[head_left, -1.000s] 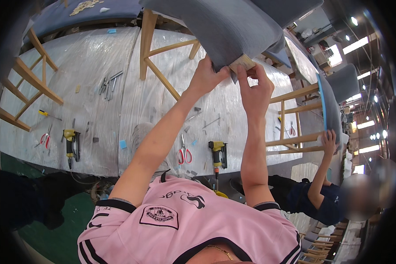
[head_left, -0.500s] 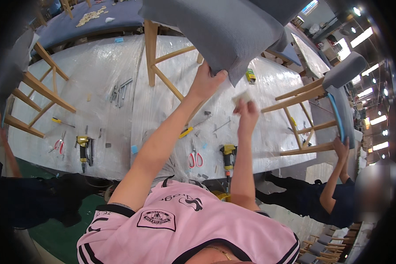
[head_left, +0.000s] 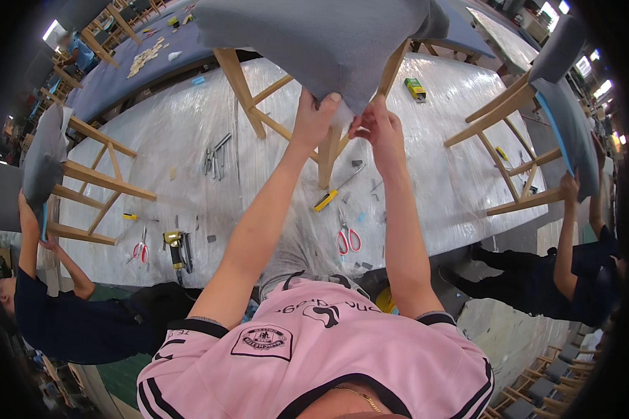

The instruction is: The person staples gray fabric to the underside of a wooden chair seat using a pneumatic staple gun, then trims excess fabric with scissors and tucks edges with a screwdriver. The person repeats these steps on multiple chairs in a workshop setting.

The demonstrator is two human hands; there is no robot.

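A wooden chair with a grey fabric seat cover point(head_left: 314, 42) stands on the plastic-covered table point(head_left: 189, 140) in front of me. My left hand point(head_left: 313, 119) grips the lower edge of the grey fabric near the chair's front leg point(head_left: 328, 157). My right hand point(head_left: 377, 129) pinches the same fabric edge just to the right, fingers closed on it. Both arms reach up from my pink shirt.
On the table lie red-handled scissors point(head_left: 348, 239), a yellow utility knife point(head_left: 325, 201), a yellow staple gun point(head_left: 177, 248), a second pair of scissors point(head_left: 140, 250) and metal pieces point(head_left: 215, 159). A person at left point(head_left: 35, 237) and another at right point(head_left: 573, 230) hold other chairs.
My right hand has come back up beside the left and taken hold of the fabric edge. The view has shifted, so the chair sits more central.
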